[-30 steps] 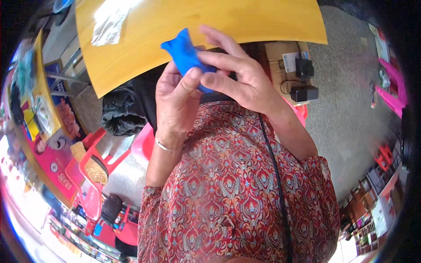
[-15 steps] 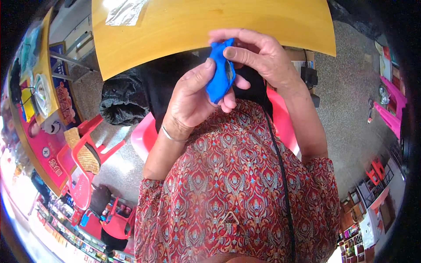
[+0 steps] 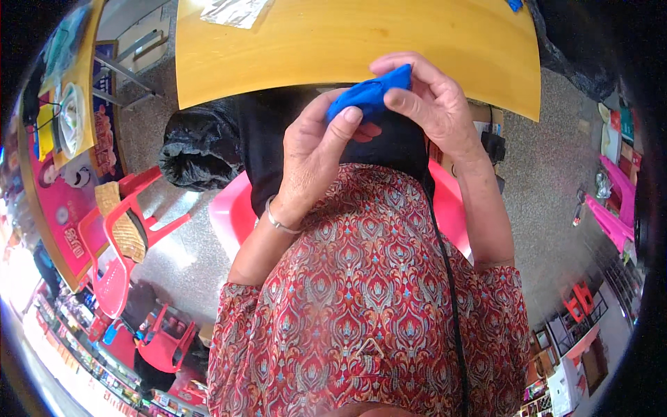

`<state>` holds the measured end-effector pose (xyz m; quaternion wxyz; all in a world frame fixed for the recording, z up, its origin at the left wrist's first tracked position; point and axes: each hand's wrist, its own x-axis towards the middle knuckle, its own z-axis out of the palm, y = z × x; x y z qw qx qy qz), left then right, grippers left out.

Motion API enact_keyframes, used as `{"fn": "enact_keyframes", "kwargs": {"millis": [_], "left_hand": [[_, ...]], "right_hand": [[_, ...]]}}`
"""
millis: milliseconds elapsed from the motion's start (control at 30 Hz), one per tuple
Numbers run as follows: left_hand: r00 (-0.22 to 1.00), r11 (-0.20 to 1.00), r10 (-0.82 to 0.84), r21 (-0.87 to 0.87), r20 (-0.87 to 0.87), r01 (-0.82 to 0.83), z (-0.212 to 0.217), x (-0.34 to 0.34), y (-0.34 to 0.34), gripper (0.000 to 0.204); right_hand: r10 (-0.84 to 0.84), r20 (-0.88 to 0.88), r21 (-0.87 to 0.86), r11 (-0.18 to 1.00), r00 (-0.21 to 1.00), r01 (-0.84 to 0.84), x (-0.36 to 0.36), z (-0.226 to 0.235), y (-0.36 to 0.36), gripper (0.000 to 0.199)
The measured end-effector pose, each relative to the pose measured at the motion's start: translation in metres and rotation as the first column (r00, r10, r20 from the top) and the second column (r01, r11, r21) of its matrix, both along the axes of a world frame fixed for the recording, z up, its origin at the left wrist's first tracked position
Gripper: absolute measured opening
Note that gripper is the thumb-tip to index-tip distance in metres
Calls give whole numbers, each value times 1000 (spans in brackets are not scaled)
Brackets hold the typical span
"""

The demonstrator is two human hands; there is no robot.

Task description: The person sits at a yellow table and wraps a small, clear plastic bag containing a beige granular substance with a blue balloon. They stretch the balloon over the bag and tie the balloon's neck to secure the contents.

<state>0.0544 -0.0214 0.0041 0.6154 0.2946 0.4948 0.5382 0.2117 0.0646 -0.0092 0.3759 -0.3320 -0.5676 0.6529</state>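
Both my hands hold a small blue soft object (image 3: 367,97), like a folded cloth or pouch, in front of my chest at the near edge of a yellow wooden table (image 3: 347,42). My left hand (image 3: 314,156) grips its lower left end with the thumb on top. My right hand (image 3: 431,104) pinches its upper right end, fingers curled over it. A thin bangle sits on my left wrist. Part of the blue object is hidden under my fingers.
A clear plastic packet (image 3: 233,10) lies at the table's far left. I sit on a pink plastic chair (image 3: 229,215). A black bag (image 3: 201,146) lies at my left. Red chairs (image 3: 125,229) and a bright banner stand further left. Dark boxes (image 3: 493,142) sit under the table at right.
The view has shifted so that the table fills more of the top. Both hands turned the blue object from upright to lying more sideways and lowered it toward my chest.
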Motion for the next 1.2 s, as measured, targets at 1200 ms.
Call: {"fn": "enact_keyframes", "kwargs": {"millis": [1200], "left_hand": [[967, 972, 235, -6, 97, -236, -8, -4, 13, 30]], "right_hand": [[-111, -72, -240, 967, 991, 90, 1, 7, 5, 27]]}}
